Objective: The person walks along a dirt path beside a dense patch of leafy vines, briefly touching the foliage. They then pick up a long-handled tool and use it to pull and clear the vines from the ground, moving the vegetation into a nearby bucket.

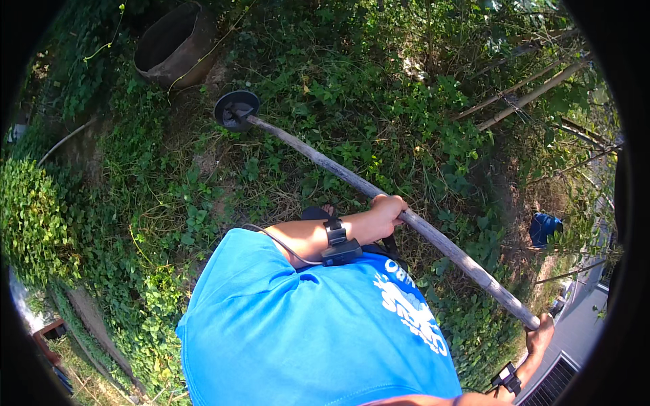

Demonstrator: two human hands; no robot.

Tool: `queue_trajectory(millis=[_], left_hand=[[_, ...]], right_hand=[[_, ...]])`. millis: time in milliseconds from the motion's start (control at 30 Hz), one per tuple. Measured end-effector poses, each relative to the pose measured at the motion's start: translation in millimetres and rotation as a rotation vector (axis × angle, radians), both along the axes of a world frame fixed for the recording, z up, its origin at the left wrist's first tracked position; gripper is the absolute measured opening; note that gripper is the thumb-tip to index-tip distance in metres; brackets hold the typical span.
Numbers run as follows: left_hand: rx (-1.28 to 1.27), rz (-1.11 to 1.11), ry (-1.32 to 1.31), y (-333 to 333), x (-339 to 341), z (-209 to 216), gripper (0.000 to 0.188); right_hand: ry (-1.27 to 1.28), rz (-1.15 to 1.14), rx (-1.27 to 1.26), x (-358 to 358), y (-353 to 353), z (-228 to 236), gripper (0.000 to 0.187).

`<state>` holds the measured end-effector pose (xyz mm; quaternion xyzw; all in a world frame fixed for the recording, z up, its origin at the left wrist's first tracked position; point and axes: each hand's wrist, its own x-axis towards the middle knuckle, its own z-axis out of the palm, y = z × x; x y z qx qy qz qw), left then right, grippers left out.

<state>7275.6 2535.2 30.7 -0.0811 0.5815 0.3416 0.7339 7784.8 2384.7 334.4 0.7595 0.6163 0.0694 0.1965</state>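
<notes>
A long-handled dipper (338, 172) slants across the view, from the far left down to the near right. Its handle is a weathered wooden pole, and a dark round bowl (229, 116) sits at the far end, low over the weeds. Something greyish shows inside the bowl, too unclear to name. My left hand (387, 211) is closed around the middle of the pole, in front of my body. Gripping the pole's near end is my right hand (539, 331), out at the lower right. Each wrist wears a black strapped device.
Leafy weeds and vines (284, 162) cover the ground. A large round concrete-looking ring (177, 51) lies tilted at the far left. Bamboo poles (531, 95) lean at the far right, with a blue container or bag (544, 230) below them. Paving and a dark grate (550, 382) lie at lower right.
</notes>
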Motion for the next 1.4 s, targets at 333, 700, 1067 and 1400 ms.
queue_trajectory(millis=[333, 700, 1067, 1400], left_hand=[[-0.025, 0.304, 0.092, 22.6, -126.7, -48.5, 0.015], [0.098, 0.579, 0.334, 103.3, -252.0, -24.6, 0.007], [0.896, 1.021, 0.129, 328.0, -567.3, -1.0, 0.013], [1.01, 1.157, -0.07, 433.7, -837.9, 36.3, 0.023]], right_hand=[[0.36, 0.202, -0.438, -102.5, 125.1, -62.0, 0.052], [0.63, 0.161, -0.761, -211.9, 243.7, -116.2, 0.054], [0.615, 0.69, -0.337, -600.9, 424.6, -56.3, 0.054], [-0.127, 1.537, 0.524, -1080.2, 517.5, -20.1, 0.019]])
